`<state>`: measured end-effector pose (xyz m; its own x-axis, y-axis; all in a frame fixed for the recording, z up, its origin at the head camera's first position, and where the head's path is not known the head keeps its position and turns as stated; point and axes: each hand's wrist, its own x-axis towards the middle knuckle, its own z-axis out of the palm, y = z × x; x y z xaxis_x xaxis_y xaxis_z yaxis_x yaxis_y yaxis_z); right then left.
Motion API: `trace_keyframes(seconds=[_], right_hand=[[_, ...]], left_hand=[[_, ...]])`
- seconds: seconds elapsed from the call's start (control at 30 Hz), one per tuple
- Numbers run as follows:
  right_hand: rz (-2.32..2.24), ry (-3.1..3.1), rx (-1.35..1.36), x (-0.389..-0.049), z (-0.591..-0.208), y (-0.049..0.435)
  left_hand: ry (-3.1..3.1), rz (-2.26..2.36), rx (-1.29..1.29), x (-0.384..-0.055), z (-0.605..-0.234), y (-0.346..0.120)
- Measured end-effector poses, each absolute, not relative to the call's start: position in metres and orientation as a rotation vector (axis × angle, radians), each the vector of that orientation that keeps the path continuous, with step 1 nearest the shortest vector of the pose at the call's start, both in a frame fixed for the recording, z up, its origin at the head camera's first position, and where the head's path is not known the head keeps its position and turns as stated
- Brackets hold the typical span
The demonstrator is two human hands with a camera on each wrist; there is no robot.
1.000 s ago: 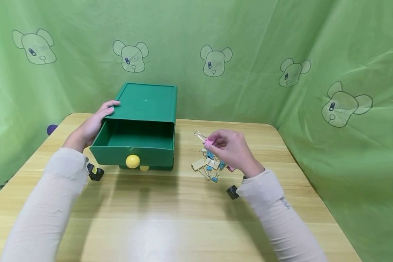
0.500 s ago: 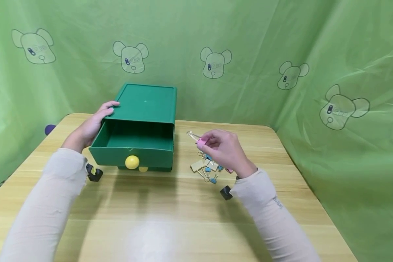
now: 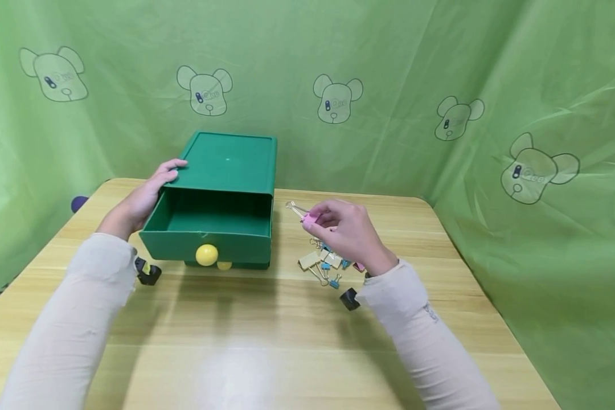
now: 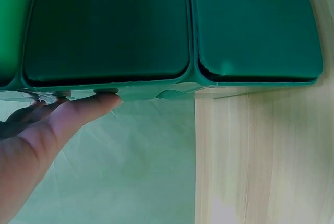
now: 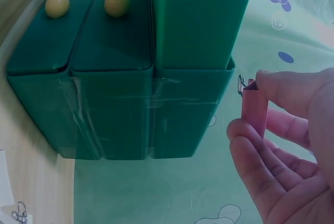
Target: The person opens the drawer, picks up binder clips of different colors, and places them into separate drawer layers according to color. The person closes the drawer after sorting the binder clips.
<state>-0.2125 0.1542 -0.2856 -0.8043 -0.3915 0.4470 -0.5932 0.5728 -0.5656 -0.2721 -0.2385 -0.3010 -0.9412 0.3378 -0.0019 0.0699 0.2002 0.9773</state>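
Counter (image 3: 246, 353) in pale wood takes up the near part of my head view, with a bright glare patch on it. Two pale sleeves (image 3: 56, 336) reach in from the near left and near right, a black block (image 3: 147, 271) beside each wrist. Farther in, on the right, I have a loose heap of clips (image 3: 330, 259), cream, blue and pink, partly screened by the right hand (image 3: 351, 233). That hand is raised off the counter, thumb and forefinger brought in to the width of one pink clip (image 3: 311, 219), which they pinch by its body; its wire arms point left and far. I see it just right of the cabinet (image 3: 230, 159), touching neither that nor the heap.

On the left, the top drawer (image 3: 184, 244) is out toward the near side, a yellow knob (image 3: 207, 254) on its front. My right wrist view shows the other two drawers (image 5: 112, 41) pushed in. The left hand (image 3: 146, 199) rests against the cabinet's left side, fingers fairly straight, laid on it rather than wrapped round. Farther left, past the counter's edge, is a purple thing (image 3: 79, 203). Farthest hangs a green sheet (image 3: 389, 51) printed with outlined animal heads.
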Motion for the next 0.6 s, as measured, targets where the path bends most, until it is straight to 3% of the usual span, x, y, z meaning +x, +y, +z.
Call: trace_keyframes(seconds=[0.6], right_hand=[[1.069, -2.501, 0.905, -0.213, -0.275, 0.138]], left_hand=[[2.241, 1.827, 0.400, -0.270, -0.300, -0.238]])
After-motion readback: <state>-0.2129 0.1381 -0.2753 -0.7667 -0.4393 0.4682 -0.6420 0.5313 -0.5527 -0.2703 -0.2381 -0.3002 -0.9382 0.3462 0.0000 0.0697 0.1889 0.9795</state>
